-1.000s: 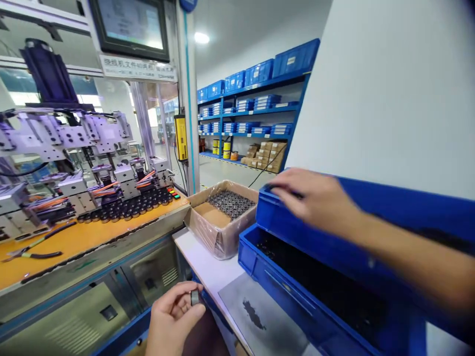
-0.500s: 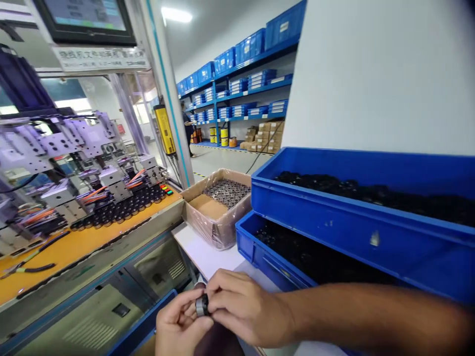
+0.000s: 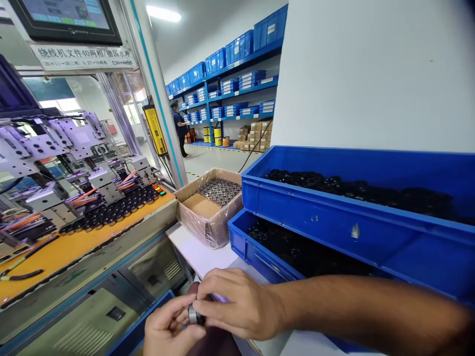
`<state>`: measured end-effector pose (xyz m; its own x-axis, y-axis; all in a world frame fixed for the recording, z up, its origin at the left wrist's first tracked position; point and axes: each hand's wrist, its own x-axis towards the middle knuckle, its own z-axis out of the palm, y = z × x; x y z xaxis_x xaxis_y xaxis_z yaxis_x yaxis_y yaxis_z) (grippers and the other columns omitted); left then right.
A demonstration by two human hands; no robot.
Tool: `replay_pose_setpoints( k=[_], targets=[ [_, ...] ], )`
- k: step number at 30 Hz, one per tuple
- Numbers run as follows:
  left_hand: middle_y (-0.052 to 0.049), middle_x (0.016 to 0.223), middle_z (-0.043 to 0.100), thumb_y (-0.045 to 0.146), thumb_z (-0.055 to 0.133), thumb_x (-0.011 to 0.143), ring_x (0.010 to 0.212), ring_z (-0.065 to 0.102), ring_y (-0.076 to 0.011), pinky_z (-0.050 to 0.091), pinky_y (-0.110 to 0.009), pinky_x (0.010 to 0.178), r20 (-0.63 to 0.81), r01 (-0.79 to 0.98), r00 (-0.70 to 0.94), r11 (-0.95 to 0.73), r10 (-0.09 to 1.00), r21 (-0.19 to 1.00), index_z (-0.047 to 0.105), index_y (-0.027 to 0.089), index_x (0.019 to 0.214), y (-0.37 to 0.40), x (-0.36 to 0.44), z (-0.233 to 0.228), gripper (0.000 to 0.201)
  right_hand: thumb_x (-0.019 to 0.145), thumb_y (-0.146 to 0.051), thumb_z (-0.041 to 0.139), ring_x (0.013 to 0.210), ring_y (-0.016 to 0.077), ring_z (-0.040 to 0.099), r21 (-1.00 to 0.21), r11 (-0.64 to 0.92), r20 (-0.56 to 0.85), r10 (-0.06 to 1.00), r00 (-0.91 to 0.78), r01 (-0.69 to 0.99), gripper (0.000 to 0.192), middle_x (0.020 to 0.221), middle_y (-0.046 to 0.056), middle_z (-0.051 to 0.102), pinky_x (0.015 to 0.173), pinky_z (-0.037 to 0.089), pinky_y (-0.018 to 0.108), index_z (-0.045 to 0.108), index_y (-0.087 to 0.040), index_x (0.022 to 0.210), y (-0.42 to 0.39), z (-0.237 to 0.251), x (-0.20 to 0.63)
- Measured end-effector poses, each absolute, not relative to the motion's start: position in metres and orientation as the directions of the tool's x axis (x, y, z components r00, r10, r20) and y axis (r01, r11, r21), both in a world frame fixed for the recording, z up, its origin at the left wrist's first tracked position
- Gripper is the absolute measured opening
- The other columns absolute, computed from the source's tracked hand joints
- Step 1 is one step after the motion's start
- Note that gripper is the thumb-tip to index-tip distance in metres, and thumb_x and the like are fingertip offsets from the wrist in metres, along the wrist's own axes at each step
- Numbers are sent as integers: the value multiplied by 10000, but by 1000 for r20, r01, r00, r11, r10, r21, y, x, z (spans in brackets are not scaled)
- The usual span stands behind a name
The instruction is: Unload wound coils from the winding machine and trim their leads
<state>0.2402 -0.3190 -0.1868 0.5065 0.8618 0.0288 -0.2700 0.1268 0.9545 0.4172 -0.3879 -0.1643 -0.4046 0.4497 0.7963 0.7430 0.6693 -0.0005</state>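
Observation:
Low in the view, a small stator core (image 3: 193,315) with a grey metal side and a black end sits between both of my hands. My left hand (image 3: 168,324) is closed round its left side, thumb below and index finger above. From the right, my right hand (image 3: 237,306) pinches at the black end, its fingertips partly covering it. The fingers hide much of the part's far side. Ahead of the hands stands a plastic-lined carton (image 3: 210,225) with rows of metal cores (image 3: 220,190) in it.
Two stacked blue bins (image 3: 315,198) with black parts stand at right. On the left, a winding machine (image 3: 100,183) has rows of black-and-metal cores (image 3: 115,211) on its orange bench (image 3: 111,228), with pliers (image 3: 27,262). A person (image 3: 181,131) stands near the shelves (image 3: 226,104).
The view has turned slightly right, so the surroundings sit further left. My right hand's fingers have shifted over the stator core's black end; both hands stay on it.

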Motion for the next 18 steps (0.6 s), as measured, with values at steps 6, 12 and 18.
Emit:
replay_pose_setpoints(
  k=[6, 12, 18],
  targets=[
    [-109, 852, 806, 321, 969, 400, 792, 771, -273, 617, -302, 766, -16, -251, 598, 206, 801, 946, 818, 191, 796, -315, 239, -186, 444, 965, -153, 406, 783, 184, 551, 26, 701, 782, 430, -451, 712, 254, 910, 124, 632, 654, 482, 289, 634, -64, 1031, -388, -165, 413],
    [-111, 793, 801, 335, 954, 446, 741, 765, -257, 620, -300, 717, 18, -266, 584, 170, 811, 949, 809, 169, 813, -317, 239, -186, 428, 937, -142, 516, 795, 168, 571, -15, 677, 819, 430, -379, 736, 132, 886, 102, 645, 684, 505, 264, 620, -84, 993, -388, -166, 411],
    [-89, 895, 804, 250, 945, 494, 858, 765, -233, 613, -293, 809, 45, -412, 454, 165, 890, 896, 767, 183, 788, -331, 255, -201, 350, 982, -374, 510, 672, 180, 534, 48, 541, 865, 398, -306, 840, 269, 760, 68, 617, 573, 437, 306, 581, -122, 918, -387, -170, 411]
  ],
)
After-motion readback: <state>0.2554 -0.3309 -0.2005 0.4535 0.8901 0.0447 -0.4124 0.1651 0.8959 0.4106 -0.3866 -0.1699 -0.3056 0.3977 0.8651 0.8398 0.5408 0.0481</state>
